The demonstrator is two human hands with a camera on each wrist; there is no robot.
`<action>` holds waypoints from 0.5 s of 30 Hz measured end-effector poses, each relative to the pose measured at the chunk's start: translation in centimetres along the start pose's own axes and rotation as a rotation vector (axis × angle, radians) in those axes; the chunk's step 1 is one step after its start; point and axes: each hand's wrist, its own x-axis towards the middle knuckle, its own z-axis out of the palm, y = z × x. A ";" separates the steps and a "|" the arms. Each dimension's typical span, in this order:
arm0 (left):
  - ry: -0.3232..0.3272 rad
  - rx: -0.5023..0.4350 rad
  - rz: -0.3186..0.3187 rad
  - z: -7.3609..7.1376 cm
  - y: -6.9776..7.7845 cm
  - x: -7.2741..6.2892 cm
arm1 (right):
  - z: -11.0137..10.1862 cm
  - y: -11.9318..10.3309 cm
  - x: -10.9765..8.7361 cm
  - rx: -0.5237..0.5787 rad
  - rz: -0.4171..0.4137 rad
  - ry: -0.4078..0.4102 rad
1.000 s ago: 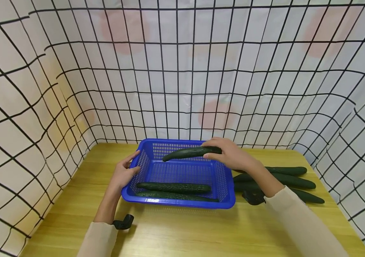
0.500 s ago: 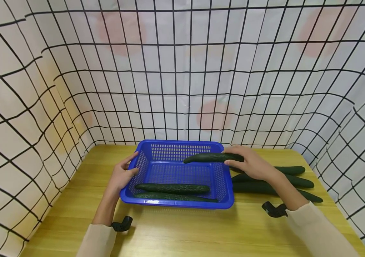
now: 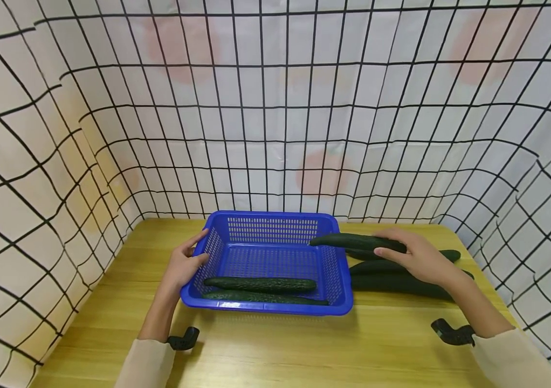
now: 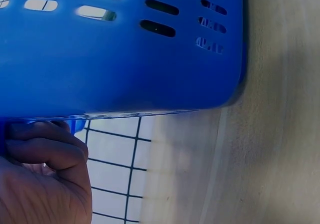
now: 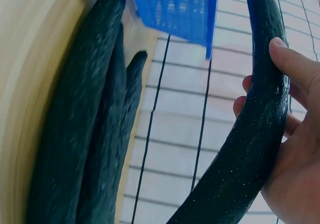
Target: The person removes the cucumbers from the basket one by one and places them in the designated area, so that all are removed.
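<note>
At the centre of my wooden table [image 3: 275, 353] sits a blue perforated basket [image 3: 266, 307]. My left hand [image 3: 183, 267] grips its rim at nine o'clock, thumb over the edge and fingers curled. At two o'clock, my right hand [image 3: 416, 256] grasps the right end of a curved, dark-green cucumber [image 3: 345, 240], thumb on one side and fingertips on the other. It is held up roughly level, its free tip pointing to nine o'clock across the basket's right rim; I cannot tell whether it brushes the rim. Two cucumbers [image 3: 260, 284] lie side by side inside, towards six o'clock. At least three loose cucumbers [image 3: 401, 284] lie just outside the basket, between three and four o'clock.

I judge this step to be carrying one cucumber between basket and pile, direction unclear. The next move seems to call for a steady basket, a firm pinch and clearance above the rim.
</note>
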 end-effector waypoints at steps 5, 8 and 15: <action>-0.003 -0.017 -0.012 -0.2 -0.1 0.1 | -0.5 1.2 -1.7 0.002 0.014 0.024; -0.008 -0.023 -0.010 -0.2 0.0 0.1 | -0.7 2.0 -2.9 0.000 0.026 0.042; -0.003 -0.022 -0.002 -0.1 -0.1 0.2 | -1.4 3.9 -5.3 -0.011 0.061 0.056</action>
